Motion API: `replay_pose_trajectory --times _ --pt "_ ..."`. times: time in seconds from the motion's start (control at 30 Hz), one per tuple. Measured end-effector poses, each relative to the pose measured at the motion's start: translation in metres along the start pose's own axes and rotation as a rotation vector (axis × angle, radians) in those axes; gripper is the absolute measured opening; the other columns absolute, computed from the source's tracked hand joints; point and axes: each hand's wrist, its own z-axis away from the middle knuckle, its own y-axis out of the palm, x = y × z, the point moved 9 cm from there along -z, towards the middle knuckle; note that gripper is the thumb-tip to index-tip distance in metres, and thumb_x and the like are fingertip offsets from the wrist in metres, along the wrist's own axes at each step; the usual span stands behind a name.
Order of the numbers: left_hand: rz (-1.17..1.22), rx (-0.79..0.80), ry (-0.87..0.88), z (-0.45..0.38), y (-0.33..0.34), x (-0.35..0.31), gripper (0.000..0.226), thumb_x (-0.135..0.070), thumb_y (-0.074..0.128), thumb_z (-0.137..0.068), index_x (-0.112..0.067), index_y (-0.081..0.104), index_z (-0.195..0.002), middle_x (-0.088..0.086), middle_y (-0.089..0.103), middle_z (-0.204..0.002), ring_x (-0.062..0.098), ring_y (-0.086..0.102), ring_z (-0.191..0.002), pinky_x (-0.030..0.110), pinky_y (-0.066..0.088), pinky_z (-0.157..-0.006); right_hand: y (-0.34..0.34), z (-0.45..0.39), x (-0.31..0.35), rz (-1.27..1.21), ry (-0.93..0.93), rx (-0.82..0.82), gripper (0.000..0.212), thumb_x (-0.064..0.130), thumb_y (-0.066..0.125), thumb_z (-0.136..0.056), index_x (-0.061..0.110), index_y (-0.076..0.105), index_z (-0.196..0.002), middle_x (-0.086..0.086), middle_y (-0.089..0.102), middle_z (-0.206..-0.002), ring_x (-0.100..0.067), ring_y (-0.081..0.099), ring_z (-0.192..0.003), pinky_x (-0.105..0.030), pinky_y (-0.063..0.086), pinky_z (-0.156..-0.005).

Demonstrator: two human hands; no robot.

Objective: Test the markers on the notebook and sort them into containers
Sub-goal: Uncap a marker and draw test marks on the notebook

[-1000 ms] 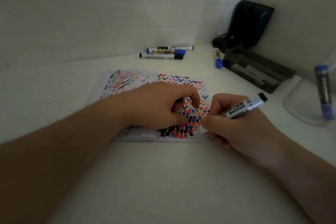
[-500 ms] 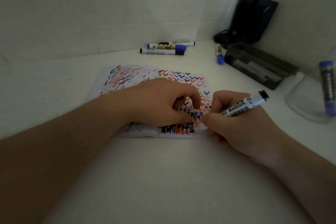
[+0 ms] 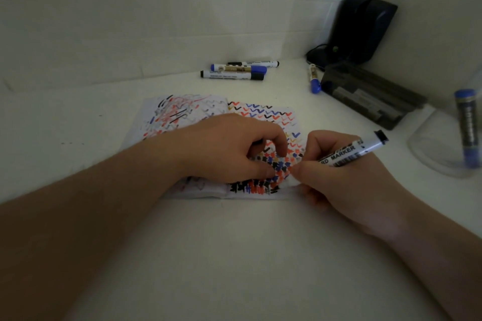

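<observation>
White tabletop [image 3: 234,255] under dim light, white walls meeting in a corner behind, and an open notebook [image 3: 198,117] lies at centre, its pages thick with red, blue and black test marks. On the notebook rests the left hand [image 3: 229,148], fingers curled with something small and dark tucked under them; what it is, I cannot tell. Just right of the notebook, at its lower right corner, the right hand [image 3: 336,180] pinches a whiteboard marker [image 3: 352,154], its printed barrel slanting up and away with the black end cap high, and the tip hidden behind the fingers. Beyond the notebook, against the back wall, three capped markers [image 3: 238,70] lie side by side, blue and black caps showing. Right of those, a blue-capped marker [image 3: 314,82] lies beside a dark grey case [image 3: 370,96], with a black device [image 3: 362,28] in the corner behind it. Far right of the notebook, a clear container [image 3: 438,148] holds a blue marker [image 3: 468,125] standing upright.
</observation>
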Motion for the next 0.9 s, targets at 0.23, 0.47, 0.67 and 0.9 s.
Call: replay_pose_trajectory --times 0.23,0.47,0.67,0.9 --pt "0.002 0.007 -0.001 0.0 0.0 -0.001 0.027 -0.05 0.07 -0.09 -0.05 0.057 -0.113 -0.011 0.058 -0.076 0.005 0.055 -0.067 0.031 0.05 -0.066 0.001 0.0 -0.001 0.011 -0.008 0.022 0.028 -0.005 0.069 -0.084 0.006 0.058 -0.061 -0.019 0.063 -0.057 -0.023 0.056 -0.045 -0.029 0.048 -0.042" --pt "0.023 0.013 -0.015 0.001 0.001 -0.002 0.028 -0.05 0.07 -0.091 -0.052 0.055 -0.114 -0.01 0.059 -0.077 0.004 0.055 -0.066 0.029 0.048 -0.064 0.0 -0.001 -0.002 0.016 -0.025 -0.004 0.036 -0.002 0.069 -0.086 0.016 0.058 -0.057 -0.022 0.064 -0.061 -0.025 0.058 -0.048 -0.028 0.05 -0.044" --pt "0.131 0.005 -0.081 0.004 -0.001 0.002 0.025 -0.025 0.047 -0.106 -0.043 0.043 -0.122 -0.013 0.066 -0.097 0.008 0.063 -0.086 0.039 0.055 -0.081 0.0 -0.004 -0.006 -0.184 0.003 0.063 0.034 -0.003 0.068 -0.087 0.013 0.055 -0.06 -0.014 0.055 -0.055 -0.017 0.045 -0.041 -0.02 0.037 -0.037" --pt "0.27 -0.07 -0.084 0.007 -0.016 0.01 0.022 -0.022 0.058 -0.104 -0.036 0.041 -0.109 -0.028 0.072 -0.112 -0.008 0.065 -0.103 0.028 0.054 -0.091 -0.017 -0.014 -0.01 -0.659 0.03 0.078 0.015 0.015 0.078 -0.081 0.016 0.064 -0.083 -0.003 0.047 -0.065 -0.013 0.038 -0.052 -0.021 0.028 -0.042"
